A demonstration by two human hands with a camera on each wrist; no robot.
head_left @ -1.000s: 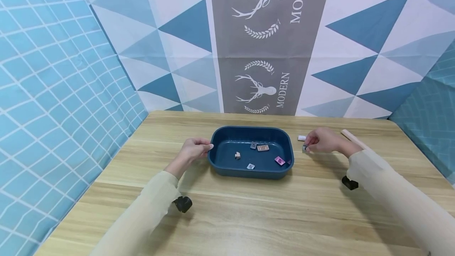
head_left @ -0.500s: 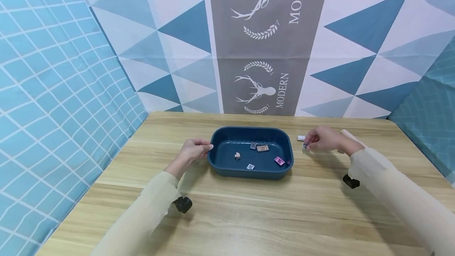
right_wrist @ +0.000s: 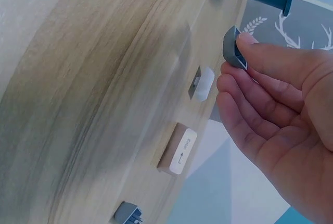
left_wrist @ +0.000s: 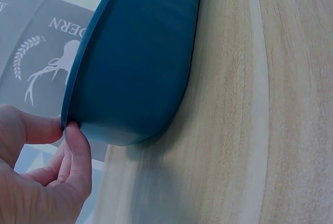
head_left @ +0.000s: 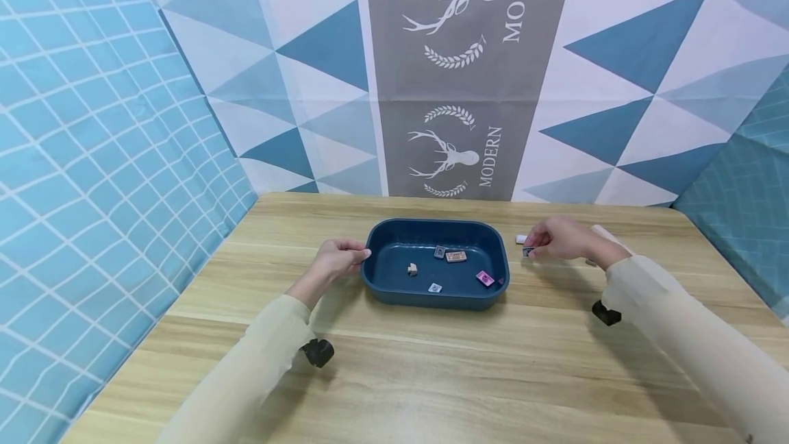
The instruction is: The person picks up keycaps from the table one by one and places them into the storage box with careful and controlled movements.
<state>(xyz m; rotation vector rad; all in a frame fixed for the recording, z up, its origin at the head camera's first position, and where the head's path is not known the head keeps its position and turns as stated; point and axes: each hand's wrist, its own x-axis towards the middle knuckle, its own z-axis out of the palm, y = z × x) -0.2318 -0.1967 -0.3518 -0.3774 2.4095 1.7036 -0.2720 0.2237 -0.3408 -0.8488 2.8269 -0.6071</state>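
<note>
My left hand (head_left: 335,257) pinches the left rim of a dark blue tray (head_left: 431,300), thumb on one side of the wall and fingers on the other in the left wrist view. To the right of the tray, my right hand (head_left: 559,238) holds a small grey keycap (right_wrist: 229,48) between thumb and fingertips, above the table. Its hollow underside faces the thumb in the right wrist view. Inside the tray lie several keycaps, among them a pink keycap (head_left: 485,279), a beige keycap (head_left: 456,257), a grey keycap (head_left: 440,252) and a pale keycap (head_left: 435,288).
On the wooden table (head_left: 394,375), a white keycap (right_wrist: 205,84), a long Enter keycap (right_wrist: 182,151) and another grey keycap (right_wrist: 126,212) lie near the right hand. A patterned cloth (head_left: 456,74) hangs behind the table's back edge.
The grey keycap has risen slightly and turned a little between the right fingers. My left hand and the tray have kept their place.
</note>
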